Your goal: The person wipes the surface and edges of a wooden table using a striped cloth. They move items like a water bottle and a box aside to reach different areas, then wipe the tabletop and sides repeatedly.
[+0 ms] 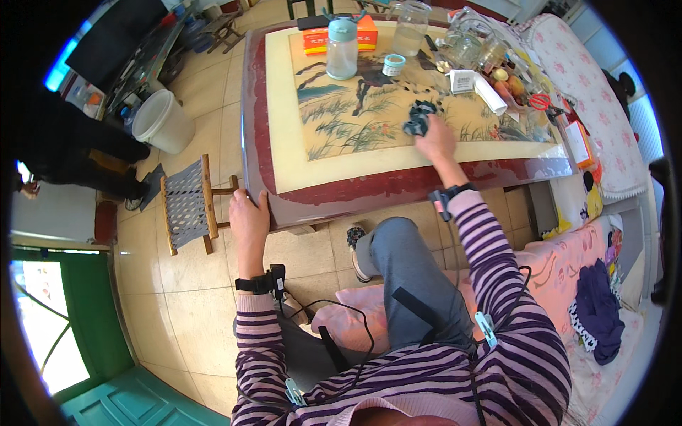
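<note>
My right hand [436, 139] grips a crumpled dark patterned cloth [419, 118] on the painted covering [341, 128] of a table, which shows grasses and a dark animal. My left hand [249, 215] rests on the table's near left corner [269, 213], fingers over the edge, holding nothing. Beyond the cloth stand a small jar with a light blue lid [394, 65], a pale blue bottle [341, 50] and a red and orange box [367, 34].
Glass jugs [411, 32], a white paper roll [489, 96], fruit in a bag [514, 85] and red-handled scissors [540, 102] lie on the table's right part. A woven folding stool [186, 205] and a white bucket [164, 122] stand left; a person [80, 149] is beyond them.
</note>
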